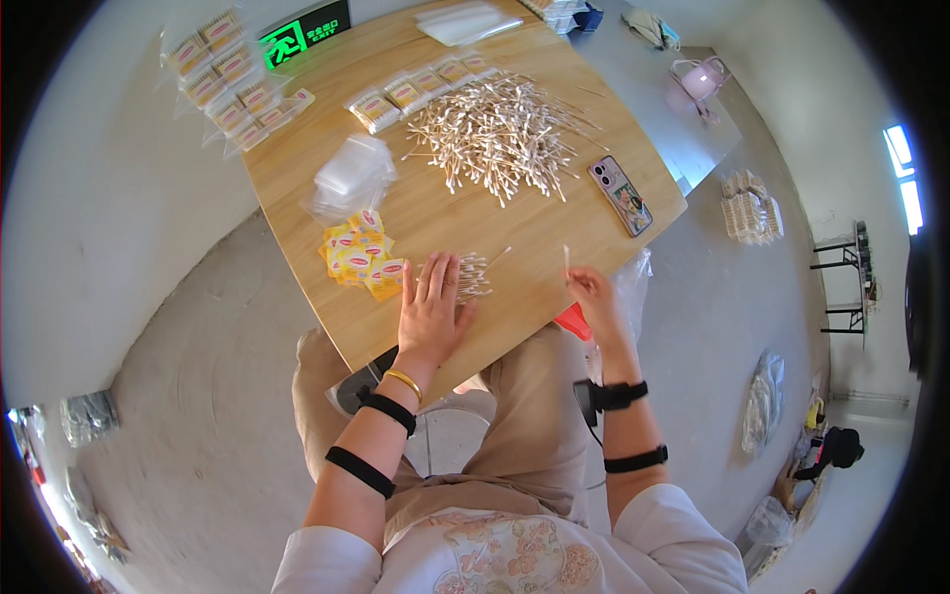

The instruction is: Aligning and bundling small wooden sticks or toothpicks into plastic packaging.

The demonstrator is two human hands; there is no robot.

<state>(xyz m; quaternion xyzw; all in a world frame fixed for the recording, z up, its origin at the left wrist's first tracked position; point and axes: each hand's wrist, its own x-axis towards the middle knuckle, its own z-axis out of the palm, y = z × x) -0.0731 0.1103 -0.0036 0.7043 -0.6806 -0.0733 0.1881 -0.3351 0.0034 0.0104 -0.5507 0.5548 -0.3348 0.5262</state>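
Note:
My left hand (431, 312) lies flat near the table's front edge, fingers stretched, partly covering a small bunch of cotton swabs (477, 276). One swab sticks out of that bunch toward the upper right. At the right edge of the table, my right hand (596, 297) pinches a single cotton swab (566, 256), held upright. Beyond both hands spreads a large loose heap of cotton swabs (495, 134). Yellow printed cards (356, 259) overlap just left of my left hand, with a pile of clear plastic bags (353, 170) behind them.
Several filled swab packs (408, 95) line up behind the heap on the wooden table (282, 188). A phone (620, 196) lies near the right edge. More packs (230, 77) stack at the far left beside a green sign (305, 37). Clear sheets (465, 22) lie at the back.

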